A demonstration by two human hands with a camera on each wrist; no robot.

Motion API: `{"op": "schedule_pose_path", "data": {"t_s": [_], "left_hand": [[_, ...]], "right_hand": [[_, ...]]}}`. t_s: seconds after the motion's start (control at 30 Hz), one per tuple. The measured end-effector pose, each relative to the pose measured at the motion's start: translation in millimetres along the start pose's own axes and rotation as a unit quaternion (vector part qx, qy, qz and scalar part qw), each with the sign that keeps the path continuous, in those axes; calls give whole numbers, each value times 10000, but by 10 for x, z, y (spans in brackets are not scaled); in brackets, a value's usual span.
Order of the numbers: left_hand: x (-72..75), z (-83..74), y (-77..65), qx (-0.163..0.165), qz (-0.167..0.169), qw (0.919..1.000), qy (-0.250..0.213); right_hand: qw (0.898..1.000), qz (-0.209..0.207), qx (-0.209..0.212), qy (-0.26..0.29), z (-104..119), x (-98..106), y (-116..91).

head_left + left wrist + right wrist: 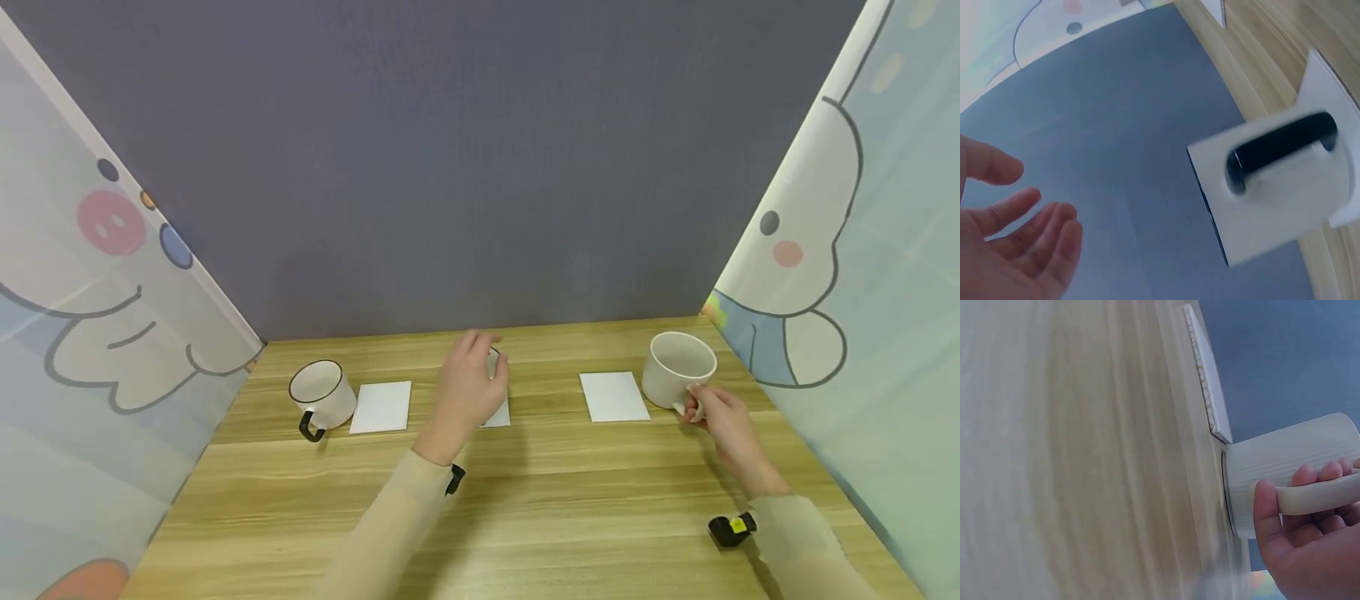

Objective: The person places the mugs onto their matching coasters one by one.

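Observation:
In the head view my left hand point(463, 392) hovers over the middle of the table, hiding most of a white mug point(1272, 209) with a dark rim and black handle. That mug stands on a white square coaster point(500, 415). The left wrist view shows the hand's fingers loosely bent, holding nothing, with a gap between them and the mug. My right hand point(727, 423) pinches the handle of a plain off-white mug point(666, 379), which stands upright at the table's right. Fine ridges mark this mug's side in the right wrist view.
Left on the wooden table point(300, 517) stands another white mug point(333, 407) with a black handle, beside a white coaster point(381, 407). A third coaster point(615, 397) lies just left of the off-white mug. A dark grey panel point(480, 167) rises behind; cartoon-printed sheets flank both sides.

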State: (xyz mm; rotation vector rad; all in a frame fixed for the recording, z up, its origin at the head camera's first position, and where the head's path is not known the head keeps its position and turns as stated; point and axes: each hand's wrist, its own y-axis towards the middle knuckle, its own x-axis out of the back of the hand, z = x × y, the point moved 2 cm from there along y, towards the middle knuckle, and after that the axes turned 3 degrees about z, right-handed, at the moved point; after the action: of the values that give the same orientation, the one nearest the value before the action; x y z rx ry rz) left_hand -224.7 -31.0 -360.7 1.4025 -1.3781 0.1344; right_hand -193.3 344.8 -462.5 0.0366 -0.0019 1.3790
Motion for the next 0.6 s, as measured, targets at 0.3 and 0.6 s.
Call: {"op": "schedule_pose_path", "data": {"t_s": [0.3, 0.6], "left_hand": [[-187, -140, 121, 59, 529, 9984, -198], [-467, -227, 241, 9, 901, 9957, -203]], "right_hand": [[10000, 25, 8, -44, 15, -24, -10], [9997, -45, -94, -230, 14, -26, -14]]}}
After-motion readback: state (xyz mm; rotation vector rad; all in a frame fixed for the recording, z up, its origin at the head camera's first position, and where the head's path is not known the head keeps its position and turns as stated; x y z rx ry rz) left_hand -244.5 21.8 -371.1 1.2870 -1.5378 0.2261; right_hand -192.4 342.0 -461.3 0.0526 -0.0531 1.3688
